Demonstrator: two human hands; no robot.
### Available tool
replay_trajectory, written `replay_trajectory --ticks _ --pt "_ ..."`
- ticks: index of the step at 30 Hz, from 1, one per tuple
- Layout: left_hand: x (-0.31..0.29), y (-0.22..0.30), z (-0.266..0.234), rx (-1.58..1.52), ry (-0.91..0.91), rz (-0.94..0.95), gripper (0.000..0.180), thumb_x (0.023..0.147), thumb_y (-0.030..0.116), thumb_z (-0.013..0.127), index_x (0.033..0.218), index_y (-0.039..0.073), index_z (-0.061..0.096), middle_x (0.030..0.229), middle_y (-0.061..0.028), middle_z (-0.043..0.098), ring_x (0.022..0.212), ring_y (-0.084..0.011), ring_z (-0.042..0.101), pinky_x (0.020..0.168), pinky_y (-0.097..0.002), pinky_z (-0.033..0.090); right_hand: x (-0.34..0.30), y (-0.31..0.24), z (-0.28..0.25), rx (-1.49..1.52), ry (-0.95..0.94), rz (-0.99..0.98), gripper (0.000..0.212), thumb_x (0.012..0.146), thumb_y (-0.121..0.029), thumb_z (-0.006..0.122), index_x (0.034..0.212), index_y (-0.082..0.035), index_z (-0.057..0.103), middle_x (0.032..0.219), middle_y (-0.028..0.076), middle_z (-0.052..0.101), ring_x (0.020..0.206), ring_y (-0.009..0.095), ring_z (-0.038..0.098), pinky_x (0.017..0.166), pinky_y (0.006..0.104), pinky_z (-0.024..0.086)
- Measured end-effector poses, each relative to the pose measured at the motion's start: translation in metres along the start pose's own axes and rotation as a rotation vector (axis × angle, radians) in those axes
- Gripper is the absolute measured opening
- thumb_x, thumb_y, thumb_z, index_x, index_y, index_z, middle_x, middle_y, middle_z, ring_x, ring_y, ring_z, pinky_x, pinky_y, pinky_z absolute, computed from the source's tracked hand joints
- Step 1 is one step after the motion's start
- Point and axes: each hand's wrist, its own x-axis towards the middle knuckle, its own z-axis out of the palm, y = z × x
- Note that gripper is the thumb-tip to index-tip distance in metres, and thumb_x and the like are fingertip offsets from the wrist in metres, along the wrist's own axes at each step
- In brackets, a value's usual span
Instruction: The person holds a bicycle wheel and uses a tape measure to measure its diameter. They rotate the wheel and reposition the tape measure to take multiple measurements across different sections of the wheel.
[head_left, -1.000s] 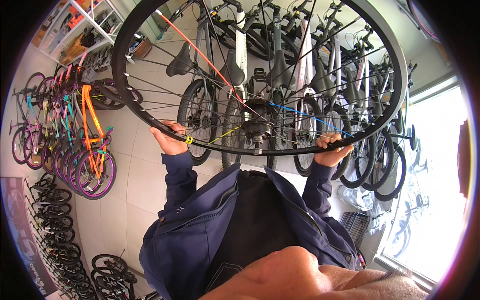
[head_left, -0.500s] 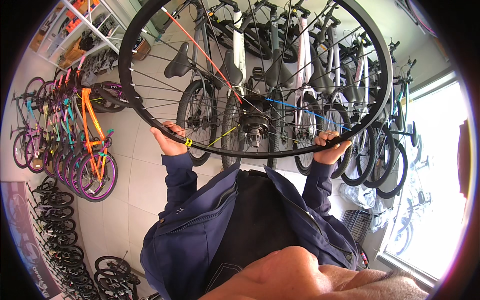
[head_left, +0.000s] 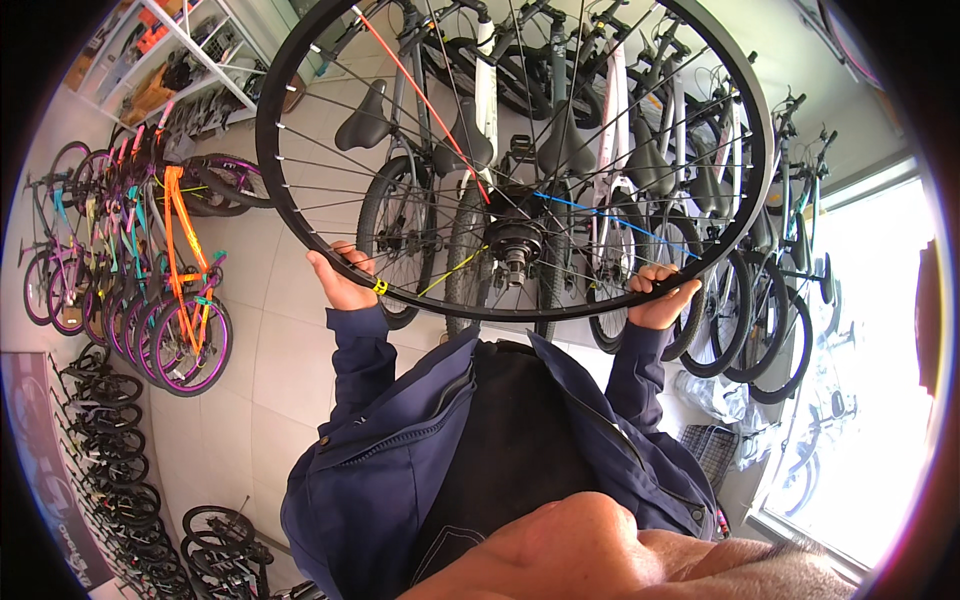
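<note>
A bare bicycle wheel (head_left: 470, 311) without a tyre is held up in front of me, its black rim filling the upper middle of the view. My left hand (head_left: 343, 278) is closed round the near-left part of the rim, beside a yellow band (head_left: 380, 287). On the near-right part, my right hand (head_left: 662, 294) grips the rim with the fingers curled over it. Most spokes are dark; a red spoke (head_left: 425, 105), a blue spoke (head_left: 610, 218) and a yellow spoke (head_left: 452, 270) stand out. The black hub (head_left: 514, 243) sits at the middle, its axle end towards me.
Behind the wheel stands a row of bicycles with black saddles (head_left: 565, 150). Colourful bicycles, one with an orange frame (head_left: 178, 250), stand at the left. A white shelf (head_left: 190, 55) is at the far left, a bright window (head_left: 860, 360) at the right, a wire basket (head_left: 708, 450) near it.
The wheel has tilted slightly and its far side sits a little differently in view. Both hands keep their hold on the rim. The background has shifted slightly.
</note>
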Motion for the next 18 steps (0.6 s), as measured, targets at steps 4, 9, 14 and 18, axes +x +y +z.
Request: replay_trajectory --ticks 4,9,14,18 --pt "0.003 0.009 -0.011 0.015 0.063 0.017 0.058 0.088 0.067 0.053 0.089 0.009 0.059 0.067 -0.0007 0.054 0.061 -0.0130 0.050 0.060 -0.0275 0.042 0.000 0.012 0.012 -0.032 -0.010 0.024 0.063 0.088 -0.072 0.046 0.080 -0.009 0.051 0.073 0.003 0.048 0.064 0.015 0.044 0.057 0.0283 0.035" --pt "0.006 0.023 -0.027 0.030 0.114 -0.002 0.056 0.089 0.066 0.052 0.089 0.010 0.058 0.067 0.0011 0.052 0.060 -0.0109 0.048 0.059 -0.0258 0.040 -0.005 0.028 0.029 -0.073 0.005 0.064 0.059 0.091 -0.068 0.046 0.081 -0.009 0.050 0.073 0.003 0.048 0.062 0.014 0.043 0.057 0.0278 0.035" --pt "0.014 0.043 -0.051 0.077 0.132 -0.022 0.053 0.090 0.063 0.053 0.090 0.011 0.058 0.069 0.0026 0.049 0.061 -0.0093 0.044 0.059 -0.0248 0.038 -0.016 0.055 0.046 -0.139 0.014 0.136 0.057 0.092 -0.065 0.045 0.082 -0.009 0.050 0.075 0.004 0.050 0.061 0.013 0.042 0.058 0.0275 0.035" --pt "0.020 0.058 -0.071 0.152 0.166 -0.079 0.049 0.092 0.059 0.054 0.091 0.011 0.059 0.070 0.0027 0.049 0.062 -0.0085 0.044 0.060 -0.0242 0.038 -0.026 0.076 0.050 -0.176 0.075 0.180 0.055 0.093 -0.064 0.045 0.086 -0.010 0.050 0.079 0.006 0.056 0.060 0.012 0.043 0.056 0.0260 0.036"
